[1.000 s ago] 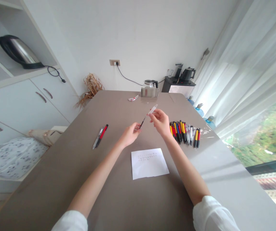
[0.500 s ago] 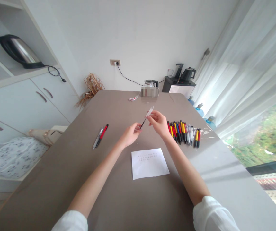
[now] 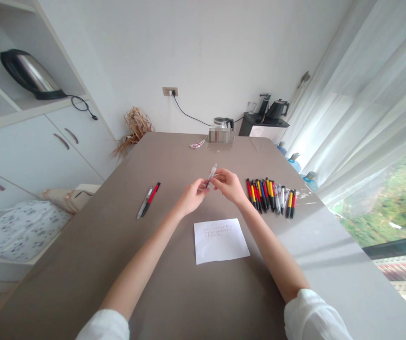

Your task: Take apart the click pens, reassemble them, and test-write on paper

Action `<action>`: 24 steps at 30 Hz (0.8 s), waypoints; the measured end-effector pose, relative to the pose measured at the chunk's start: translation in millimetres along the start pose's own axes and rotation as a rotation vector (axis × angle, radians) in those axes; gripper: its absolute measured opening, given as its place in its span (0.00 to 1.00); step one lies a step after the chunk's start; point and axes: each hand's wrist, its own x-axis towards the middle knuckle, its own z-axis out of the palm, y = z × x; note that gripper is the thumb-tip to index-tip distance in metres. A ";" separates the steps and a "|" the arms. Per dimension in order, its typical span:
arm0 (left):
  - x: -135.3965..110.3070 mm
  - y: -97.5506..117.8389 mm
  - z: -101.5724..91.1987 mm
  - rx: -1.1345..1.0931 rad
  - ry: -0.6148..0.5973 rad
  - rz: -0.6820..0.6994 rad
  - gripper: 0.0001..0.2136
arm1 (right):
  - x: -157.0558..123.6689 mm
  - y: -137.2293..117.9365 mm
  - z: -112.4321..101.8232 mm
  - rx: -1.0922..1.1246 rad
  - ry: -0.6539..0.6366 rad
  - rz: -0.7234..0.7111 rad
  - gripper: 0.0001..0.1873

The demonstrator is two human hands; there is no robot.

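Above the middle of the table, my right hand (image 3: 229, 185) pinches the clear barrel of a pen (image 3: 213, 170), which tilts up to the right. The fingers of my left hand (image 3: 193, 196) are closed on its lower end, where a short dark length of refill (image 3: 207, 183) shows. My fingers partly cover where barrel and refill meet. Just below my hands lies a white sheet of paper (image 3: 220, 245) with a few lines of reddish writing. A row of several red, yellow, blue and clear pens (image 3: 270, 194) lies to the right of my right hand.
On the left of the table, a clear pen (image 3: 144, 203) lies beside a red and black pen (image 3: 151, 199). A glass kettle (image 3: 220, 123) and a small patterned object (image 3: 197, 144) are at the far edge. Blue water bottles (image 3: 294, 163) stand beyond the right edge.
My right hand has moved down and left with the barrel, closer to my left hand. Less of the dark refill shows between them now.
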 end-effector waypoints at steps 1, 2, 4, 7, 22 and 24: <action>0.0 0.2 -0.2 -0.001 -0.001 0.001 0.11 | -0.1 0.1 0.7 -0.003 0.001 0.003 0.13; 0.1 0.2 -0.4 -0.003 0.000 -0.001 0.11 | -0.2 0.3 1.3 -0.006 0.004 0.005 0.13; 0.4 0.1 -0.7 -0.006 0.005 -0.005 0.11 | -0.1 0.8 2.2 -0.017 0.003 0.003 0.13; 0.6 -0.3 -1.3 -0.005 0.007 -0.004 0.11 | -0.1 0.6 2.2 -0.082 0.010 -0.013 0.12; -2.1 6.1 -1.3 0.013 0.029 -0.007 0.10 | -3.0 -6.2 -0.8 -0.250 0.030 -0.011 0.15; -1.3 4.6 -1.1 0.013 0.032 -0.005 0.10 | -2.0 -7.2 -2.7 -0.214 0.041 -0.010 0.17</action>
